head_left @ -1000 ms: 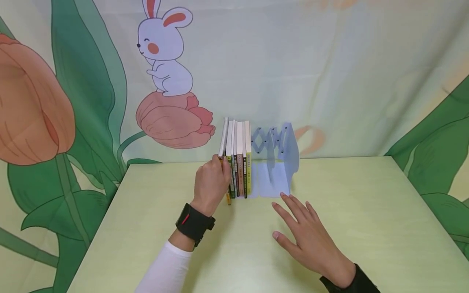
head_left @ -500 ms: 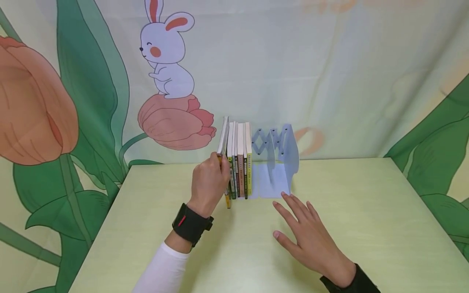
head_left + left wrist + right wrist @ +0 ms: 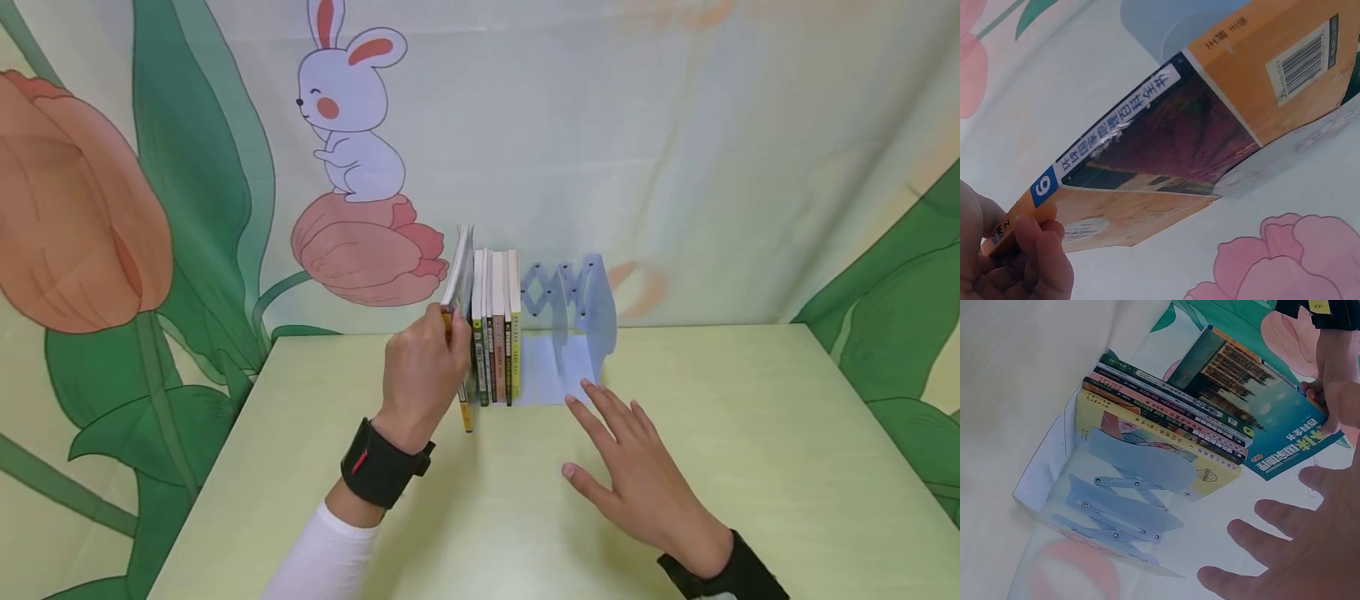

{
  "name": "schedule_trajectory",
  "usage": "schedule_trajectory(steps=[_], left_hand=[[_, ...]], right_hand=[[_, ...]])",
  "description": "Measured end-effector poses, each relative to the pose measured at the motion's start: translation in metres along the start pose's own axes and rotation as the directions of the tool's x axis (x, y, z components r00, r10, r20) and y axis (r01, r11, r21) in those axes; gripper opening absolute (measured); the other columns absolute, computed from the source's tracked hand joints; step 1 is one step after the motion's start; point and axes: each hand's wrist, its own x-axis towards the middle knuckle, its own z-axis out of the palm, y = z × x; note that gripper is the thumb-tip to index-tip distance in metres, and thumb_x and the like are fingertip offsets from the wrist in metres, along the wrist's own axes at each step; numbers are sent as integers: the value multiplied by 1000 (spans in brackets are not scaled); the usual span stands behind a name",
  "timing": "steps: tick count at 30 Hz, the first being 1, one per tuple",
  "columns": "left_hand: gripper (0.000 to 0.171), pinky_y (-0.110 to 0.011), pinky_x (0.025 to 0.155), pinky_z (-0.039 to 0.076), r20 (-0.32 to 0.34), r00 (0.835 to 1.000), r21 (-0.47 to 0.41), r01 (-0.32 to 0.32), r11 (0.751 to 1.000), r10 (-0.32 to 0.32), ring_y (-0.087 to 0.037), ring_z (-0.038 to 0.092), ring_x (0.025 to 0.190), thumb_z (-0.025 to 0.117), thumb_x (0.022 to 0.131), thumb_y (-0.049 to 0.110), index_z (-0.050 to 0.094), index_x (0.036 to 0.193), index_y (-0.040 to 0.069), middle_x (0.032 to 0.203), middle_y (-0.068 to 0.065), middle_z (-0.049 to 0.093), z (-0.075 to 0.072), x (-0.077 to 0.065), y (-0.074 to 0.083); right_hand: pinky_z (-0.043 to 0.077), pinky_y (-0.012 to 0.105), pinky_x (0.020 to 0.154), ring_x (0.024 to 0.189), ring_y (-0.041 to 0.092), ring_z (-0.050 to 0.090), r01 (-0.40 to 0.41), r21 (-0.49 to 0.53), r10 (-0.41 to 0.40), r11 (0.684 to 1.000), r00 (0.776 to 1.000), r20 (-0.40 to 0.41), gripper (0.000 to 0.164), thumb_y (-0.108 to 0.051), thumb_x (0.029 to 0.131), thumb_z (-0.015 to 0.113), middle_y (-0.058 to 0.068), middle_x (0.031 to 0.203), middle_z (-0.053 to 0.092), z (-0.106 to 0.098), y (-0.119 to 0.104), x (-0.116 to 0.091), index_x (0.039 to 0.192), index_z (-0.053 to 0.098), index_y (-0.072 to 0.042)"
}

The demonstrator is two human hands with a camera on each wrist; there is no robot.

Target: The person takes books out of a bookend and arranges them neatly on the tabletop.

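Note:
My left hand [image 3: 423,371] pinches a paperback book [image 3: 1166,134] near the top of its spine. Orange and dark panels, a barcode and a blue "9" label show in the left wrist view. Its teal cover [image 3: 1241,400] with a building faces the other books in the right wrist view. The held book is tilted and juts toward me at the left of an upright row of books [image 3: 498,333]. That row stands in a light blue expandable bookend [image 3: 600,312]. My right hand [image 3: 637,475] hovers in front of the bookend, fingers spread, holding nothing.
A pale green table [image 3: 750,433] lies under everything. Behind it hangs a cloth backdrop [image 3: 510,150] printed with a rabbit and tulips. The bookend's thin dividers [image 3: 1141,459] stand at the right of the row.
My left hand has drawn the held book toward me and slightly left, so a gap now shows between it and the row. The right hand has barely moved.

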Motion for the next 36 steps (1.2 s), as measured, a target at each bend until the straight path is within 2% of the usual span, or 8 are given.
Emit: schedule_trajectory(steps=[7,13,23,33,36], left_hand=[[31,-21,41,28,-33,999,-24,-31,999,30,-12,36,42,50,100,19,52,75,1,55,-4,45,-17,-6,5],[30,-20,41,25,-82,994,-36,-81,996,78,-10,32,42,52,100,18,48,74,3,54,-2,39,-34,-10,9],[22,-19,42,28,-109,983,-70,-156,985,148,-10,39,44,60,96,14,54,82,-1,60,-7,56,-54,-15,14],[22,-18,42,29,-182,961,-90,-229,969,210,-13,44,43,64,91,10,52,76,0,58,-9,55,-72,-20,21],[21,-18,42,31,-204,953,-98,-247,964,223,-15,50,44,64,91,11,54,78,-1,61,-10,61,-77,-21,25]], right_hand=[[27,56,114,145,29,33,14,109,-5,994,996,-84,83,-38,90,67,4,163,25,-9,0,7,157,22,-24],[33,58,110,146,31,31,11,201,15,980,992,-125,89,-31,87,71,4,164,23,-15,-1,13,158,18,-22],[37,60,106,147,31,31,35,256,14,966,982,-188,91,-25,85,72,5,163,23,-20,-3,25,158,19,-19],[39,60,105,147,29,31,65,273,0,960,973,-231,90,-23,84,72,7,163,24,-23,-6,32,158,20,-17],[38,59,105,147,29,31,67,276,0,959,972,-234,91,-23,84,72,6,163,23,-24,-6,33,158,19,-16]])
